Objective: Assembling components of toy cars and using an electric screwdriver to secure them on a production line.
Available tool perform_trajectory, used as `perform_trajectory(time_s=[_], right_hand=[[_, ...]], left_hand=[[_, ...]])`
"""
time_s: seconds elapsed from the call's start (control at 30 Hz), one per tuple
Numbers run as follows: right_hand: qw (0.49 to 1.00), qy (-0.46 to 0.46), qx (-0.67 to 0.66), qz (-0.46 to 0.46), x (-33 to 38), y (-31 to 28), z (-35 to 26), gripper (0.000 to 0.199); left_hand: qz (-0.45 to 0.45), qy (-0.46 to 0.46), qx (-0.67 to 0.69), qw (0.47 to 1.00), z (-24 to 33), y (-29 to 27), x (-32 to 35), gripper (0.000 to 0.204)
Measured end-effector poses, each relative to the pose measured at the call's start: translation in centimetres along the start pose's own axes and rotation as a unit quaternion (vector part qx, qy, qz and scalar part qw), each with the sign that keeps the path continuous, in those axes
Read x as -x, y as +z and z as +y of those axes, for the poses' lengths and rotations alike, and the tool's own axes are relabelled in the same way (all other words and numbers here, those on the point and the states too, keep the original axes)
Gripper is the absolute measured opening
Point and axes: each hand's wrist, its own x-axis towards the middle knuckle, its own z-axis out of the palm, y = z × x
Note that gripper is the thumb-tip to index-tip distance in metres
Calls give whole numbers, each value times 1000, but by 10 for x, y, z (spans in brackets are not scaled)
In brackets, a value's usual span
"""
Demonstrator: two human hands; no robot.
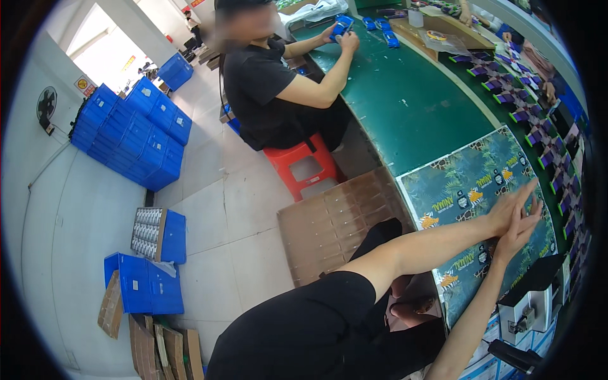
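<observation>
My left hand and my right hand meet above a printed sheet on the bench. The left hand's fingers are stretched out toward the far right. Against its palm side rests the right hand, fingers extended and touching it. No object shows in either hand, though the overlap hides part of the palms. The sheet is dark green and patterned with leaves, zebras and lettering. It reaches the bench's near edge.
A line of purple-and-green pieces runs along the right. Near my right forearm stands a silver-and-black device. Across the green bench, a seated co-worker holds a blue toy car. Blue crates stand left; flattened cardboard lies below.
</observation>
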Motion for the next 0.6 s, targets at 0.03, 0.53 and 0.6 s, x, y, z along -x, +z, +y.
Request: perform_trajectory(time_s=[0.03, 0.53, 0.6], right_hand=[[995, 59, 65, 53, 2, -1, 10, 62], [989, 57, 100, 91, 12, 32, 1, 63], [987, 55, 98, 118, 11, 25, 4, 65]], left_hand=[[74, 32, -86, 993, -2, -10, -5, 67], [92, -189, 532, 821, -6, -20, -21, 100], [58, -193, 497, 844, 3, -21, -20, 111]])
